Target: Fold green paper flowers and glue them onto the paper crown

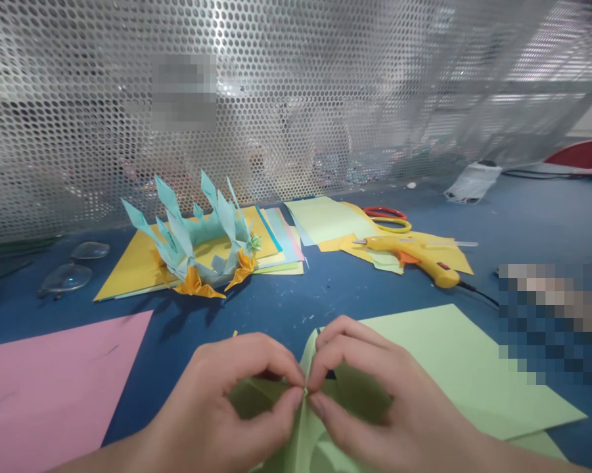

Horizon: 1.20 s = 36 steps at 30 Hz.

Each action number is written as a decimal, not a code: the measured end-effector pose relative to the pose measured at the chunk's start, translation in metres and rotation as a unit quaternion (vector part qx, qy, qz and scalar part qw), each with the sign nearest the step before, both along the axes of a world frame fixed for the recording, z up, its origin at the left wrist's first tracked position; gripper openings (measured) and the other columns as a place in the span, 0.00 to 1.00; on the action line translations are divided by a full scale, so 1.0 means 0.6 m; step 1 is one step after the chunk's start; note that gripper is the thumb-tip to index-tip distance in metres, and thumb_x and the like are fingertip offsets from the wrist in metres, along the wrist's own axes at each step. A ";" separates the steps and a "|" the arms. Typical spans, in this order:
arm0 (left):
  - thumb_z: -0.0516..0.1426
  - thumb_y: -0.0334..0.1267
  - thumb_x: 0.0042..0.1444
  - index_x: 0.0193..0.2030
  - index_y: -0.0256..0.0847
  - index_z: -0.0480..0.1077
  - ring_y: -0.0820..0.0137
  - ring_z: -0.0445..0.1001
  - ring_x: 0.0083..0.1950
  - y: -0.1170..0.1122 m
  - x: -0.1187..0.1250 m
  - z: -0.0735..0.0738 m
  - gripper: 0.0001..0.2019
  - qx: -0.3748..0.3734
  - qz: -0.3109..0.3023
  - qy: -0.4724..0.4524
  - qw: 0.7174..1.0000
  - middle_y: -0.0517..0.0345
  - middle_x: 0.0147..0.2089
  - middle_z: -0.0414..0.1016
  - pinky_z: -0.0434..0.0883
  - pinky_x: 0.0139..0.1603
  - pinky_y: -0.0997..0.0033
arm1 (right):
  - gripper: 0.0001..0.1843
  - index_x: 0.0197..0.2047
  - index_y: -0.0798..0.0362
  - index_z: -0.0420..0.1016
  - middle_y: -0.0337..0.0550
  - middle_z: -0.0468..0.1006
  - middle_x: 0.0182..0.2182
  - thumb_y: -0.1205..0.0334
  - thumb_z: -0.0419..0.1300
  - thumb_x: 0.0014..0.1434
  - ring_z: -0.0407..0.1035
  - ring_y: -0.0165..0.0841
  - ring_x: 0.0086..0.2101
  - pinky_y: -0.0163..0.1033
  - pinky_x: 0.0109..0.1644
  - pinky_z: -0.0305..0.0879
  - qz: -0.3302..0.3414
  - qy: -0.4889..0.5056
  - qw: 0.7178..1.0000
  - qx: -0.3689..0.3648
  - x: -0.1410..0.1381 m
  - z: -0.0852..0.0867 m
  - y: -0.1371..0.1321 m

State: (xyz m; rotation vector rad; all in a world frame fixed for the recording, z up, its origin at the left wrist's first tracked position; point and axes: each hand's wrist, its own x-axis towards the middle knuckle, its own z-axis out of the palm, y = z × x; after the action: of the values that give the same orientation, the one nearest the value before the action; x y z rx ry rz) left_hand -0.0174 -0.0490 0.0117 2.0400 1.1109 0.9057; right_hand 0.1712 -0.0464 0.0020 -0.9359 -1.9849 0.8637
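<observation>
My left hand (246,394) and my right hand (374,387) meet at the bottom middle, thumbs and forefingers pinched together. Between them stands a folded piece of light green paper (303,430), gripped at its crease from both sides. Its lower part runs out of view, and my fingers hide some of the fold. Under and beyond my right hand lies a flat light green sheet (438,355). A pink sheet (54,387) lies to the left of my left hand.
A light blue folded-paper crown (197,243) with orange paper cranes sits on yellow paper (123,269). Glasses (69,276) lie left of it. A yellow hot glue gun (418,256) and scissors (389,220) rest on paper scraps at the right. A perforated metal screen (276,98) stands behind.
</observation>
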 end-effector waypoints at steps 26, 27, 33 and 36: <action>0.57 0.31 0.52 0.34 0.49 0.77 0.74 0.80 0.33 -0.013 -0.001 0.000 0.08 -0.079 0.035 0.065 0.994 0.72 0.33 0.82 0.72 0.37 0.80 | 0.07 0.34 0.49 0.73 0.36 0.80 0.32 0.69 0.65 0.52 0.72 0.32 0.36 0.36 0.40 0.65 -0.008 -0.085 0.996 -0.014 0.011 0.000 0.009; 0.57 0.30 0.52 0.34 0.49 0.77 0.75 0.80 0.33 -0.011 -0.002 0.000 0.10 -0.079 0.033 0.055 0.995 0.72 0.33 0.82 0.72 0.36 0.81 | 0.06 0.34 0.50 0.73 0.36 0.80 0.31 0.70 0.64 0.52 0.72 0.31 0.34 0.35 0.39 0.66 -0.006 -0.086 0.996 0.002 0.011 0.000 0.009; 0.57 0.29 0.54 0.33 0.49 0.78 0.75 0.79 0.30 -0.009 -0.002 0.002 0.11 -0.090 0.026 0.029 0.995 0.72 0.31 0.83 0.71 0.34 0.83 | 0.08 0.33 0.51 0.73 0.33 0.80 0.26 0.74 0.60 0.55 0.71 0.26 0.26 0.34 0.35 0.66 0.017 -0.077 0.994 0.079 0.015 0.007 0.006; 0.58 0.28 0.52 0.33 0.48 0.78 0.75 0.79 0.31 -0.010 -0.003 -0.001 0.10 -0.108 0.023 0.037 0.993 0.72 0.31 0.83 0.70 0.34 0.82 | 0.08 0.32 0.51 0.74 0.33 0.80 0.25 0.74 0.60 0.55 0.72 0.27 0.25 0.34 0.33 0.66 0.006 -0.086 0.994 0.062 0.015 0.006 0.005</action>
State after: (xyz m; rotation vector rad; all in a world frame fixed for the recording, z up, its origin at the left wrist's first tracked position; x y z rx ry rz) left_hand -0.0189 -0.0551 0.0109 1.8904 1.2444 0.7041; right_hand 0.1799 -0.0434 0.0057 -0.9539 -2.1669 0.6764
